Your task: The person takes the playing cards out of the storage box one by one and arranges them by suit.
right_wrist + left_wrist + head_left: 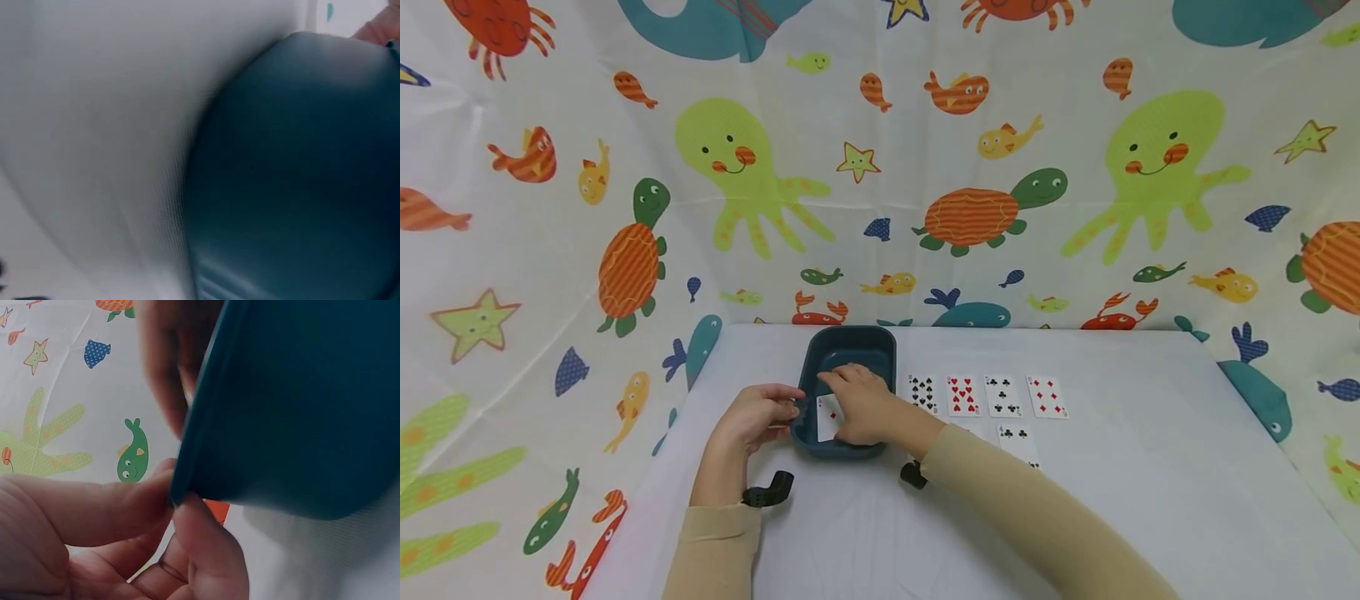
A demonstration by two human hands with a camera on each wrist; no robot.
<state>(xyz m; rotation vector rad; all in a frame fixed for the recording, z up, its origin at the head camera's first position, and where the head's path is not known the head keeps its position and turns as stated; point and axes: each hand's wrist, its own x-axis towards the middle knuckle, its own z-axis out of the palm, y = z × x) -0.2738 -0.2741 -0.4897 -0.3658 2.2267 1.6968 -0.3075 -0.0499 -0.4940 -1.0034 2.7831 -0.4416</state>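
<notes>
Left hand (758, 414): at the tray's 9 o'clock rim, thumb and fingers (206, 550) pinched on the edge; the left wrist view shows the rim caught between thumb and fingertip.
Tray (880, 350): dark teal, rounded corners, standing on the bench (1150, 467) left of centre, its long side running toward 12 o'clock.
Red card (827, 415): face up inside the tray, near its 6 o'clock end, partly under the right hand; it shows red diamond pips.
Right hand (861, 404): reaching over the tray from 4 o'clock, palm down on the card, fingers curved over it; whether they pinch it or only press on it, I cannot tell. The right wrist view shows only the tray's blurred outer wall.
Row of cards (986, 395): four face up at the tray's 3 o'clock, side by side, just apart.
Lower card (1018, 441): black clubs, below the row at 6 o'clock, beside the right sleeve (1037, 517).
</notes>
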